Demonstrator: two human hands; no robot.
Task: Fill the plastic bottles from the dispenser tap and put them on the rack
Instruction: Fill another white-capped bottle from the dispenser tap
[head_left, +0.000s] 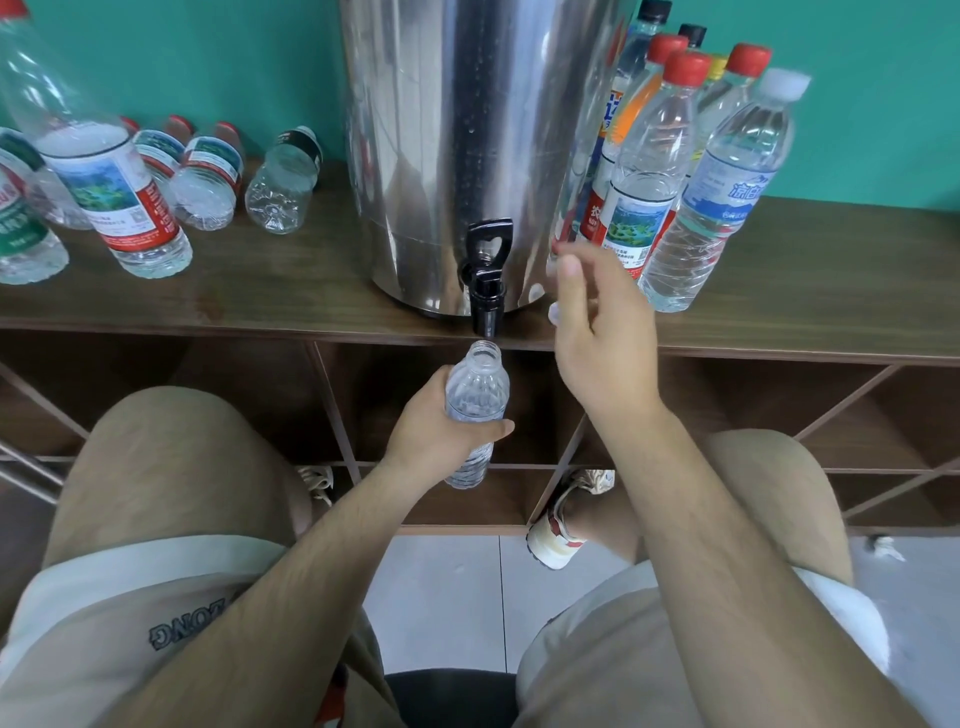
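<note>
Left hand (441, 431) grips one bottle (478, 382) under tap (487, 293).

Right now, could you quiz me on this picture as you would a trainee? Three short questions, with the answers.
1. True or false: the small clear bottle under the black tap has its cap on.
2. What does the left hand grip? A) the tap handle B) the small clear bottle C) a red cap
3. Fill in: the bottles lying on their sides are to the ____ of the steel dispenser in the picture.
Key: 1 false; 2 B; 3 left.
</note>
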